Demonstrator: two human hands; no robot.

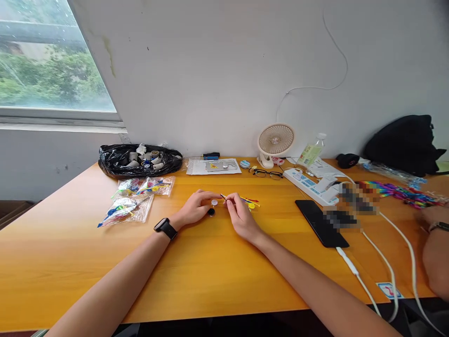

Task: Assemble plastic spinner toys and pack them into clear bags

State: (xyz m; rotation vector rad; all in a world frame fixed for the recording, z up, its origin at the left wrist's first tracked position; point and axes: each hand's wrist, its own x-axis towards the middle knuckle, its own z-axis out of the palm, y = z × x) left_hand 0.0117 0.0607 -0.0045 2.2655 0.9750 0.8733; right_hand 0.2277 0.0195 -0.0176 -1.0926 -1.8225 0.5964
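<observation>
My right hand point(242, 217) pinches a thin dark stick point(223, 197) between thumb and fingertips, a little above the wooden table. My left hand point(196, 208) rests on the table with its fingers stretched out. Its index fingertip reaches to the far end of the stick; whether it touches cannot be made out. Close by the left fingers are a small round white piece point(214, 202) and a small round black piece point(211, 212). Just beyond my right hand lie thin red and yellow sticks point(253, 201) and a small yellow part point(251, 206), partly hidden by the fingers.
Clear bags of coloured parts point(128, 210) lie left, before a black plastic bag point(108, 161). Behind are a screwdriver point(211, 156), a fan point(276, 140) and glasses point(268, 173). A power strip point(310, 186), phone point(321, 223) and cables lie right, near another person's arm point(435, 255).
</observation>
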